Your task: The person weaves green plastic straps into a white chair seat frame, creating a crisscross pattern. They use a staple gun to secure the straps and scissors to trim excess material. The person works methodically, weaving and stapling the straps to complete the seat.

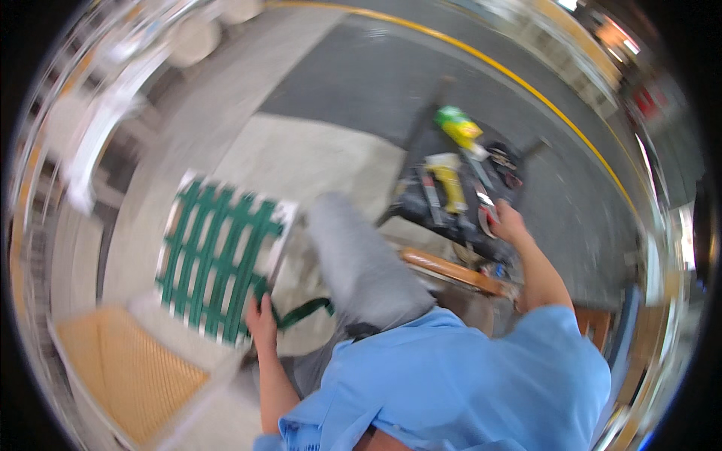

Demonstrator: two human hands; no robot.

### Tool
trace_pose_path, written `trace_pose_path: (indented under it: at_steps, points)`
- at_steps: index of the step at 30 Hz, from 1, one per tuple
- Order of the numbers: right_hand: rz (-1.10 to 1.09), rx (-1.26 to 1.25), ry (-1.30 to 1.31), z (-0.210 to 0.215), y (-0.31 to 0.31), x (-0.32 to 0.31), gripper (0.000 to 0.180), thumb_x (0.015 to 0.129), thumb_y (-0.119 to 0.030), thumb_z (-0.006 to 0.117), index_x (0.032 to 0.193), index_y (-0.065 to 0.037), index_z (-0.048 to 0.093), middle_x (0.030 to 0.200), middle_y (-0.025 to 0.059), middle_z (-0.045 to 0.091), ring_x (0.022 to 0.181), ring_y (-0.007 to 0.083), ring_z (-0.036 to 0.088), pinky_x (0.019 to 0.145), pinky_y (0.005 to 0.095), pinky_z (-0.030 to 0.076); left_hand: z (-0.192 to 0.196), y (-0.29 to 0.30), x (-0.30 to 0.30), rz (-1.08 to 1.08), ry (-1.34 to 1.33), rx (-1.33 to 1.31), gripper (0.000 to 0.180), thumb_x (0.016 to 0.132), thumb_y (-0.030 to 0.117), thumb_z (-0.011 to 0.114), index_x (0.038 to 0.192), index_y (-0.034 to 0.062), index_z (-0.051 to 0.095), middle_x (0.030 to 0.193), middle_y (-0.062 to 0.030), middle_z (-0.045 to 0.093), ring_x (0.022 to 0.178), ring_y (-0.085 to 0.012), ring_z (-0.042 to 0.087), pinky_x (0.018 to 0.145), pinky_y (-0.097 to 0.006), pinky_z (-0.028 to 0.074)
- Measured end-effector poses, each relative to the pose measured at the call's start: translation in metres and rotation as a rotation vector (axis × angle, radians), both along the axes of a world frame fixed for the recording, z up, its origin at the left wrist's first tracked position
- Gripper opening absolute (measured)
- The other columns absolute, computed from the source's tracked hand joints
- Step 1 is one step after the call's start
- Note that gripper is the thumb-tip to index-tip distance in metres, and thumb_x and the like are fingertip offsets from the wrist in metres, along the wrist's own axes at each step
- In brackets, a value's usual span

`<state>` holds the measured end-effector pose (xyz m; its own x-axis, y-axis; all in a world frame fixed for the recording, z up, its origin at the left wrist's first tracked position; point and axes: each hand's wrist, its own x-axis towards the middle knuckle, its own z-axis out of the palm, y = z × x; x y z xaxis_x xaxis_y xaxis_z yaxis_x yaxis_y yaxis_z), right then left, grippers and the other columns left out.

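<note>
To the left stands a white frame (289,213) with green webbing (218,255) woven across it in a grid. My left hand (262,323) is closed at its near right corner on a green webbing strap (304,312), whose loose end trails toward my grey-trousered leg. On the right, my right hand (510,223) reaches over a black-topped stool (410,199). Its fingers are closed round a red-handled hand tool (486,213) lying there; blur hides whether it is scissors or pliers.
The stool also carries a yellow-handled tool (453,188), a green and yellow packet (459,129) and a dark coil (504,161). A wooden bar (451,270) lies at its near side. At lower left is a tan ribbed panel (128,368); white curved frames (113,128) stand far left.
</note>
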<state>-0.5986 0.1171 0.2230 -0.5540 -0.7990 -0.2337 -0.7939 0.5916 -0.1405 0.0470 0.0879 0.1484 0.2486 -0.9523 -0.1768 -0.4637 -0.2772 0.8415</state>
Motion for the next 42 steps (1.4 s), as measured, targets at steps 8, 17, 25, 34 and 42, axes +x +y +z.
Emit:
trace_pose_path:
  at_steps: [8, 17, 25, 34, 42]
  points:
    - [-0.231, -0.192, -1.06, 0.099, -0.006, 0.075, 0.077, 0.077, -0.001, 0.071, 0.15, -0.007, 0.047, 0.099, 0.0073, 0.067, 0.078, 0.0172, 0.065, 0.065, 0.0301, 0.052, 0.017, 0.0, 0.033, 0.253, 1.049, 0.242, 0.026, 0.104, 0.027, 0.06, 0.107, 0.0026, 0.07, 0.101, -0.0125, 0.076, 0.085, -0.0171, 0.071, 0.073, -0.029, 0.058]
    - [1.282, -0.088, -0.52, 0.069, -0.165, 0.308, 0.062, 0.081, -0.04, 0.084, 0.131, -0.01, 0.062, 0.1, 0.0149, 0.068, 0.093, 0.0322, 0.069, 0.08, 0.0451, 0.055, 0.049, -0.014, 0.052, 0.211, 1.22, 0.009, 0.025, 0.103, 0.019, 0.061, 0.114, -0.0026, 0.066, 0.102, -0.0162, 0.076, 0.085, -0.021, 0.074, 0.077, -0.034, 0.062]
    - [1.933, -0.011, -0.026, 0.019, -0.238, 0.431, 0.055, 0.082, -0.051, 0.077, 0.122, -0.016, 0.062, 0.1, 0.0124, 0.066, 0.1, 0.0329, 0.068, 0.088, 0.0478, 0.047, 0.063, -0.004, 0.043, 0.349, 1.091, 0.073, 0.024, 0.102, 0.014, 0.062, 0.121, -0.0018, 0.063, 0.105, -0.0144, 0.074, 0.089, -0.023, 0.075, 0.071, -0.036, 0.062]
    - [2.117, 0.056, 0.026, -0.02, -0.257, 0.457, 0.055, 0.082, -0.05, 0.079, 0.121, -0.017, 0.061, 0.103, 0.0119, 0.067, 0.098, 0.0319, 0.068, 0.089, 0.0464, 0.045, 0.064, -0.014, 0.037, 0.364, 1.058, 0.043, 0.023, 0.103, 0.013, 0.058, 0.117, -0.0034, 0.066, 0.099, -0.0158, 0.075, 0.082, -0.0213, 0.074, 0.072, -0.034, 0.062]
    - [2.243, -0.006, -0.032, -0.016, -0.251, 0.472, 0.05, 0.084, -0.047, 0.076, 0.12, -0.014, 0.063, 0.097, 0.0117, 0.069, 0.095, 0.0323, 0.07, 0.087, 0.0468, 0.048, 0.065, -0.016, 0.029, 0.422, 1.033, 0.0, 0.02, 0.102, 0.012, 0.057, 0.111, -0.0032, 0.066, 0.095, -0.0159, 0.075, 0.074, -0.0219, 0.072, 0.069, -0.035, 0.061]
